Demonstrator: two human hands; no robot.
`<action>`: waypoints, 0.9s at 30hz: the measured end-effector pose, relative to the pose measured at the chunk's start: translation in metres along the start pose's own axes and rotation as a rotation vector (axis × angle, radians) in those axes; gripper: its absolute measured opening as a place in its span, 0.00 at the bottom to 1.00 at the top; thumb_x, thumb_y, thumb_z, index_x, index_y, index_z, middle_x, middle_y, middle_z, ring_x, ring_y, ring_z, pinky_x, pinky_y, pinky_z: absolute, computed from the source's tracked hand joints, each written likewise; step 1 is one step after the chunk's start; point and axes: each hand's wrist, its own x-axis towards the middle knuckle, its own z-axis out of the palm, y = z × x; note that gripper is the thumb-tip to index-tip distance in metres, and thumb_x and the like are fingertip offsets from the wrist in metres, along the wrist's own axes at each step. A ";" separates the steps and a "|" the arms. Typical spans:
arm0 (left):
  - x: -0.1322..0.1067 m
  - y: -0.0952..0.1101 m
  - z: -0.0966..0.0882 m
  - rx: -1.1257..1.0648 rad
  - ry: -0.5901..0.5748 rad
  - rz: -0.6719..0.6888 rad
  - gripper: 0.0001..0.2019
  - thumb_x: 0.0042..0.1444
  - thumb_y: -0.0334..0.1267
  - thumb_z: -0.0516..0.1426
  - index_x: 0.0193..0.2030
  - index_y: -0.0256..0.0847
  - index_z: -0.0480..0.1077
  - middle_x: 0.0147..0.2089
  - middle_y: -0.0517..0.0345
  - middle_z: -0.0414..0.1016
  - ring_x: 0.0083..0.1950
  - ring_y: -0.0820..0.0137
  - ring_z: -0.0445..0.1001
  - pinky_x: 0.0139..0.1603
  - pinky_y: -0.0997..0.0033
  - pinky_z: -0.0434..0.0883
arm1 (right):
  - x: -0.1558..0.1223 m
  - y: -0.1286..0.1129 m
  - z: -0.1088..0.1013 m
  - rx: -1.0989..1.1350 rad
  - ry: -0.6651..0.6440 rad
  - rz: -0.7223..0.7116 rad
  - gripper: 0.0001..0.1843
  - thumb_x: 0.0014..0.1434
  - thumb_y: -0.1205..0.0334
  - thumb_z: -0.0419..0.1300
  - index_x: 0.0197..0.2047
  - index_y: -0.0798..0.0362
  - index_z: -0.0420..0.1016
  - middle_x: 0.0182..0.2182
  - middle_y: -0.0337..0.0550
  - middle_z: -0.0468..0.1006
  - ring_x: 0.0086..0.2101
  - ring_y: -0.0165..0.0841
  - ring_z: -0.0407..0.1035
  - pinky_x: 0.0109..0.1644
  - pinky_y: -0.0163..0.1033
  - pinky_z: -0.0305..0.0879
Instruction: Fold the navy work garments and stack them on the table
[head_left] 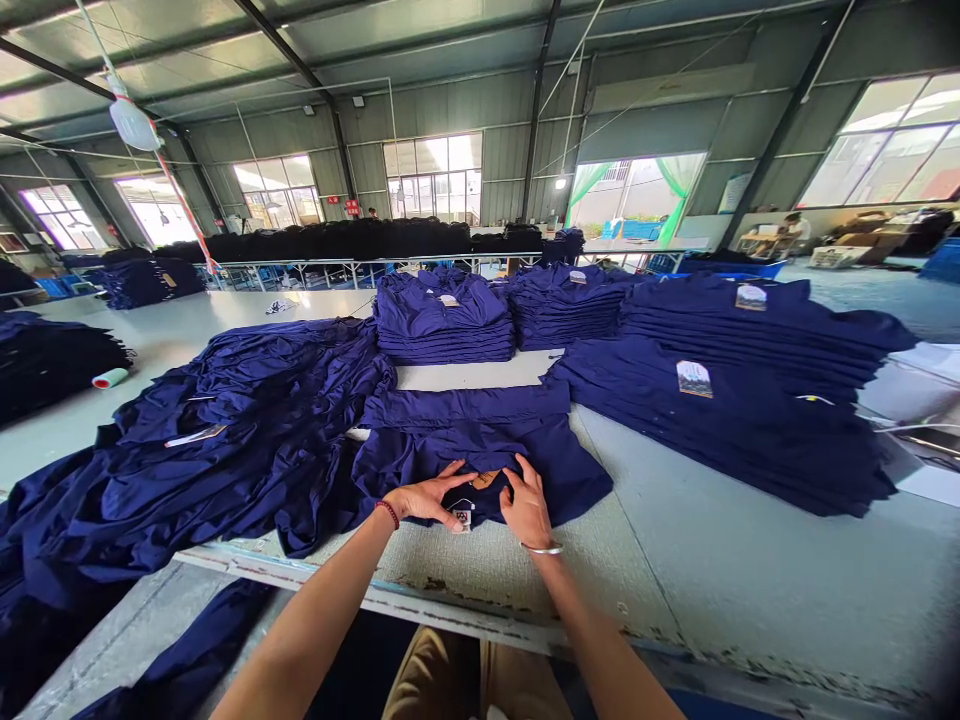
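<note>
A navy blue garment (577, 470) lies spread on the table in front of me, partly folded, its collar side towards me. My left hand (429, 498) rests on the left of its neck opening, fingers stretched and thumb apart, beside a small white label (460, 520). On the other side of the opening, my right hand (527, 508) presses on the cloth with its fingers apart. A brown tag (487, 479) shows between the hands. Whether either hand pinches any fabric is hard to see, but both look open.
A loose heap of navy garments (247, 400) spills over the table edge at left. Folded stacks (446, 325) stand behind, and a tagged stack (720, 420) lies at right. A phone (934, 438) is at far right. A tape roll (110, 378) lies at far left.
</note>
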 end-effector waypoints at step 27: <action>0.029 0.029 0.008 0.091 0.542 -0.202 0.15 0.60 0.46 0.57 0.33 0.36 0.79 0.50 0.45 0.78 0.54 0.59 0.73 0.56 0.63 0.69 | -0.001 -0.007 -0.006 -0.080 0.006 0.084 0.25 0.53 0.73 0.50 0.53 0.52 0.73 0.66 0.51 0.59 0.62 0.46 0.57 0.66 0.62 0.51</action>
